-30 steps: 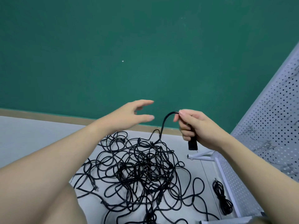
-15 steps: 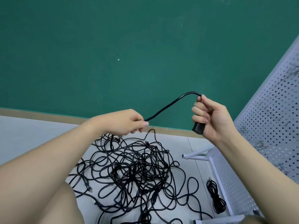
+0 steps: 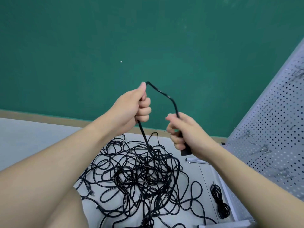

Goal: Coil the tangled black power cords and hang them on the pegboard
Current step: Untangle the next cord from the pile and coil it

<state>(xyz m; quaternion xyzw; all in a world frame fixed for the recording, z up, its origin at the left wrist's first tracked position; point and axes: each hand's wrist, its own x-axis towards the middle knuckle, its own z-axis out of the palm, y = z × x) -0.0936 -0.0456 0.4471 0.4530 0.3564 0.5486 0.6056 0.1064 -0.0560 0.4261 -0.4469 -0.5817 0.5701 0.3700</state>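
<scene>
A big tangle of black power cords (image 3: pixel 144 181) lies on the pale floor below my hands. My left hand (image 3: pixel 133 109) grips one black cord (image 3: pixel 164 94) in a fist, raised above the tangle; the cord runs taut from under the fist down into the pile. From the top of that fist the cord arcs right to my right hand (image 3: pixel 185 134), which grips the cord's black plug end (image 3: pixel 186 151). The white pegboard (image 3: pixel 271 129) leans at the right with wire hooks (image 3: pixel 263 148) on it.
A green wall with a wooden baseboard (image 3: pixel 49 118) stands behind. A small coiled black cord (image 3: pixel 220 203) lies on the floor by the pegboard's base frame (image 3: pixel 197 161). My bare knee (image 3: pixel 65 211) is at the lower left.
My left hand closed on the cord and rose above the pile, pulling it taut. My right hand came down and left with the plug, so the cord now arcs between the hands.
</scene>
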